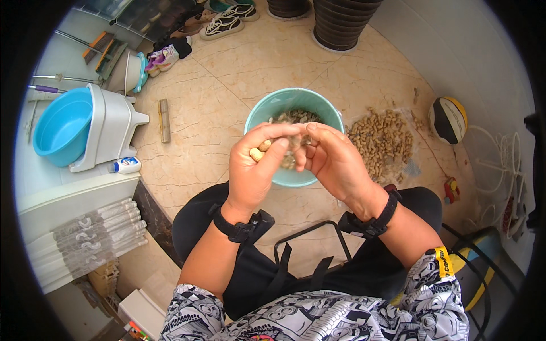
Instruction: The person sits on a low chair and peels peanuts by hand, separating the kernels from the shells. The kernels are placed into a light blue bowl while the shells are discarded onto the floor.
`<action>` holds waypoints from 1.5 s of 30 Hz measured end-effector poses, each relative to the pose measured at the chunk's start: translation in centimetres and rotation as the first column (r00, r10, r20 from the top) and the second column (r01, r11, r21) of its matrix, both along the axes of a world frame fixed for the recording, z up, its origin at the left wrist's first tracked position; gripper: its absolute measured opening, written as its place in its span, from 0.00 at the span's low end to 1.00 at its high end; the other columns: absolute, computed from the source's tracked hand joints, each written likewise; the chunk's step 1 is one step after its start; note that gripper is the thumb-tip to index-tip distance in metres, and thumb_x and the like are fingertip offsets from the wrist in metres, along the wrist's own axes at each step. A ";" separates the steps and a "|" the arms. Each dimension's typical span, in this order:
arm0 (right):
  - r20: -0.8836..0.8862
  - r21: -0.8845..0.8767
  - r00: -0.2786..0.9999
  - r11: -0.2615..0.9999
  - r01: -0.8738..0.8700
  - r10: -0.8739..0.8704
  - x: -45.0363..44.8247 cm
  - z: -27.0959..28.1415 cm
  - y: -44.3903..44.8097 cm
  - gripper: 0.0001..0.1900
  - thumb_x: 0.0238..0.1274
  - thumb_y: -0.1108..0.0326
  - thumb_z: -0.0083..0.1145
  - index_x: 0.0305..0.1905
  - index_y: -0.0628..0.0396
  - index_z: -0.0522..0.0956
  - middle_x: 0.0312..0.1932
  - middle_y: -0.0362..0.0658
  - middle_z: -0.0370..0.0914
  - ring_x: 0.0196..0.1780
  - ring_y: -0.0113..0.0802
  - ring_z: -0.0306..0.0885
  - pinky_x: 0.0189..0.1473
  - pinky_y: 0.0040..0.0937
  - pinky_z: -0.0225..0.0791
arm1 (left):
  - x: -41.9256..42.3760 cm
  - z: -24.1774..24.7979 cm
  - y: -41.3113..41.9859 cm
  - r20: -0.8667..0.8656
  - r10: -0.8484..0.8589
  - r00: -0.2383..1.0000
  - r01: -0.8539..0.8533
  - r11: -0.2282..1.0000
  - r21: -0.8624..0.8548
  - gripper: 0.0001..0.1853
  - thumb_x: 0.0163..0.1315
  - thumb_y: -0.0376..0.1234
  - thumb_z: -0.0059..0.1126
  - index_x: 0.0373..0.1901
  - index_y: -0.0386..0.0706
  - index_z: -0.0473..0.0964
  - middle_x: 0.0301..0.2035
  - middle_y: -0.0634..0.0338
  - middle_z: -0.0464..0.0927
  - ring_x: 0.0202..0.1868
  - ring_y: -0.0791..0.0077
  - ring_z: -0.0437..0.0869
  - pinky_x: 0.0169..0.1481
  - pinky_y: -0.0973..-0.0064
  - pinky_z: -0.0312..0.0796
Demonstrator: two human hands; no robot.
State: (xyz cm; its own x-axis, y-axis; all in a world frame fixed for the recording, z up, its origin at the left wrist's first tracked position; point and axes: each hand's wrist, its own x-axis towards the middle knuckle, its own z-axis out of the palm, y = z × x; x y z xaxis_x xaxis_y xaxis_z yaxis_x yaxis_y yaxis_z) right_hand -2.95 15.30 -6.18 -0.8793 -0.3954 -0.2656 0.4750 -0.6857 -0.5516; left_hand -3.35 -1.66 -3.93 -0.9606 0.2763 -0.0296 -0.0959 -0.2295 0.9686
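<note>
Over a mint-green bucket (294, 94) both my hands are raised close together. In the palm of my left hand (256, 162) lie a couple of unshelled peanuts (257, 154), held by its curled fingers and thumb. My right hand (335, 160) is beside it, with its fingers bent towards the left fingertips. Whether anything sits between the right fingers cannot be made out, as that spot is blurred. Peanut shells (298, 116) show inside the bucket, partly hidden by my hands. To the right of the bucket a heap of unshelled peanuts (381, 140) is spread on the floor.
Beyond the peanuts are a ball (448, 120) and a small red toy (451, 190). At left stand a blue basin (64, 123), a white plastic stool (113, 132) and a bottle (125, 165). A short wooden piece (164, 120) lies nearby; shoes (222, 27) line the back.
</note>
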 end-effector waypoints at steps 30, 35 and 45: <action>0.000 0.161 1.000 0.987 0.021 -0.022 -11.4 2.0 6.1 0.17 0.74 0.78 0.36 0.60 0.74 0.68 0.58 0.65 0.75 0.60 0.49 0.80 0.66 0.36 0.75 | -3.2 0.4 -1.8 0.497 0.082 0.864 -0.259 0.918 0.299 0.14 0.72 0.28 0.52 0.55 0.32 0.77 0.32 0.60 0.77 0.33 0.82 0.75 0.24 0.89 0.61; 0.012 -0.176 1.000 0.984 0.008 -0.006 -10.8 3.3 5.0 0.20 0.76 0.76 0.37 0.66 0.77 0.62 0.66 0.72 0.65 0.70 0.54 0.70 0.70 0.40 0.71 | -3.9 0.5 -1.7 0.529 0.087 0.844 -0.286 0.907 0.308 0.13 0.72 0.29 0.53 0.54 0.33 0.77 0.32 0.59 0.77 0.33 0.81 0.76 0.24 0.88 0.62; -0.052 -0.081 0.998 0.997 0.014 -0.018 -10.2 5.6 3.6 0.19 0.75 0.78 0.41 0.67 0.72 0.66 0.66 0.66 0.69 0.71 0.51 0.70 0.70 0.39 0.71 | -4.9 0.3 -0.7 0.539 0.038 0.841 -0.239 0.921 0.308 0.13 0.72 0.30 0.53 0.54 0.34 0.76 0.32 0.60 0.77 0.33 0.81 0.76 0.24 0.88 0.62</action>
State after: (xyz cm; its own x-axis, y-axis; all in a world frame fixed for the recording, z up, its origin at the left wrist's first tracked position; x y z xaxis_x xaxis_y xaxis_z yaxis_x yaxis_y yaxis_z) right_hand -13.18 18.87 -0.55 -0.8975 -0.3994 -0.1868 0.4355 -0.7359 -0.5184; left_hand -8.28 -2.37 -3.64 -0.8600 0.2291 -0.4560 -0.4952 -0.5910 0.6369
